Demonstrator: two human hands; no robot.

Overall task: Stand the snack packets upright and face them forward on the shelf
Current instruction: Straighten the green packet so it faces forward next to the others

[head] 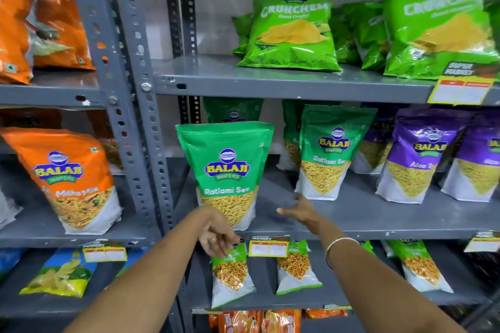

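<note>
Head view: Ratlami Sev packet [226,170] upright on shelf [351,213] — left hand [217,238] and right hand [300,211] spread (empty), just beside it.

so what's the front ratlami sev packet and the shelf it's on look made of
Ratlami Sev packet: looks like glossy plastic film, with soft creases and sheen. Shelf: looks like grey painted metal, a thin flat sheet bolted to perforated uprights.

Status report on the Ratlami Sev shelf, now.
Both hands open: left, right, holding nothing. Front Ratlami Sev packet upright, facing forward at shelf edge. Nothing in the way.
</note>
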